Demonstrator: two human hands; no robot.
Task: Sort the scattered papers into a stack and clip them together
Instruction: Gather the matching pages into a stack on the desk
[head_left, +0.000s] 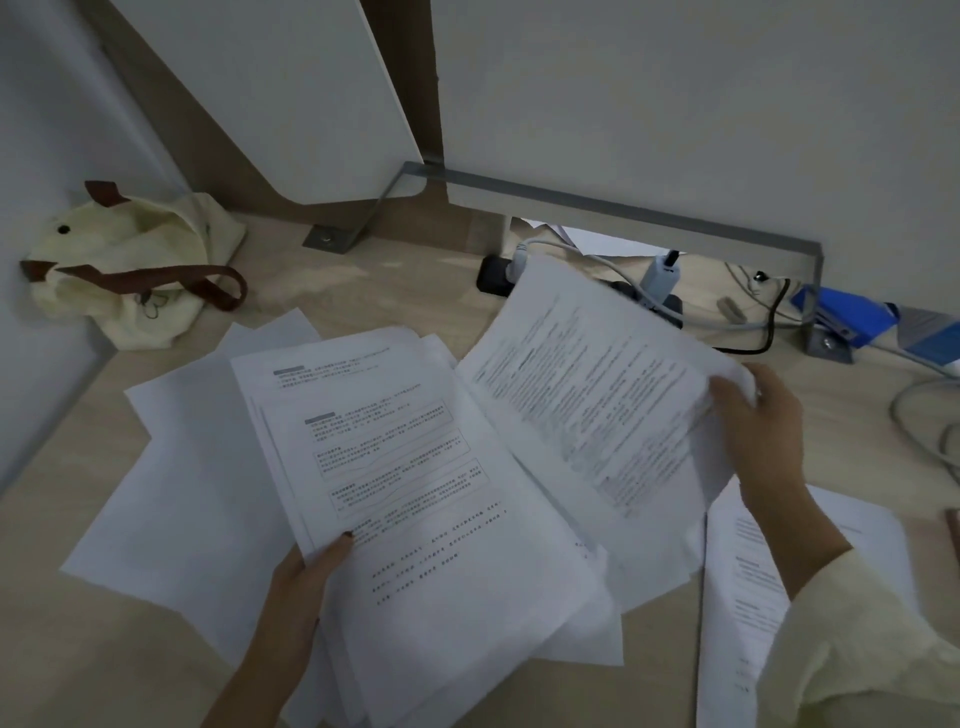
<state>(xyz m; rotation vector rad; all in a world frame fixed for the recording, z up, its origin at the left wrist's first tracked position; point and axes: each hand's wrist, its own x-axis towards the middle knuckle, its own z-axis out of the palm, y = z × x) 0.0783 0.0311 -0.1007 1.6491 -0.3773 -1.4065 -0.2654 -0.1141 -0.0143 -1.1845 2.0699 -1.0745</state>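
Counter: pale wood counter (78, 649) is carrying scattered white papers below grey partitions (675, 104).
Stack: fanned printed stack (415, 493) is lying mid-counter over loose sheets (197, 493).
Left hand: left hand (306, 577) is pinching the stack's near-left edge, thumb on top.
Right hand: right hand (763, 431) is gripping a tilted sheet (597, 395) by its right edge, fingers curled round it.
Doing it well: corners are probably needing matching before release.
Around: tote bag (130, 270) is sitting far left, cables (924, 415) right.

Seen from above, we find the right hand (763, 431) framed by a loose, cream-coloured long sleeve (857, 649) of soft, creased fabric, its cuff wide at the wrist. The left hand (306, 571) and forearm are uncovered, and its thumbnail (347, 535) looks dark.
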